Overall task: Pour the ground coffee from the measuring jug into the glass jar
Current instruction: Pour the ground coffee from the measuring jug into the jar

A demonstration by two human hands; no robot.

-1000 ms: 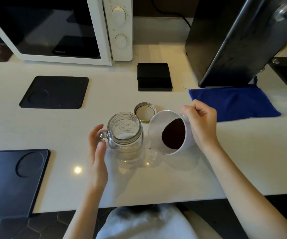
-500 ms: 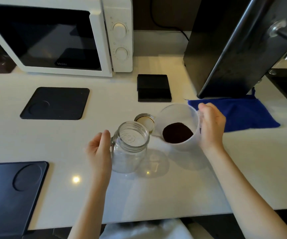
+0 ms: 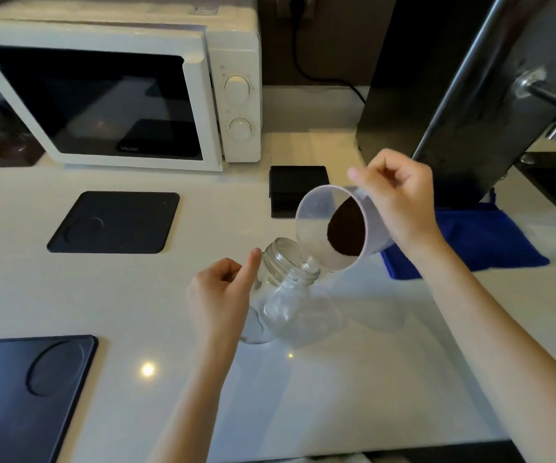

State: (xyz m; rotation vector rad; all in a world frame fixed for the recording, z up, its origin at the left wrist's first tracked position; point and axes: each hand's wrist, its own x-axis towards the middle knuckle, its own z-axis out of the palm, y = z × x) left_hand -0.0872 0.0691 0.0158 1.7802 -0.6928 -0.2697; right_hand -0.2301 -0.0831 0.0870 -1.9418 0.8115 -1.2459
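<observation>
A clear glass jar (image 3: 286, 289) stands open-mouthed on the white counter, empty as far as I can see. My left hand (image 3: 223, 295) is curled around the jar's handle on its left side. My right hand (image 3: 400, 202) grips the handle of a translucent measuring jug (image 3: 316, 228), raised and tipped steeply to the left. The jug's spout hangs just over the jar's mouth. Dark ground coffee (image 3: 347, 228) sits heaped against the jug's bottom. The jar's lid is hidden behind the jug.
A white microwave (image 3: 116, 98) stands at the back left, a tall black appliance (image 3: 454, 95) at the back right. A small black box (image 3: 286, 188), black mats (image 3: 116, 222) (image 3: 26, 389) and a blue cloth (image 3: 480, 238) lie on the counter (image 3: 353, 379).
My right hand has lifted the jug and tipped it toward the jar, bringing the spout over the jar's mouth. My left hand has stayed at the jar's handle. The camera view has shifted.
</observation>
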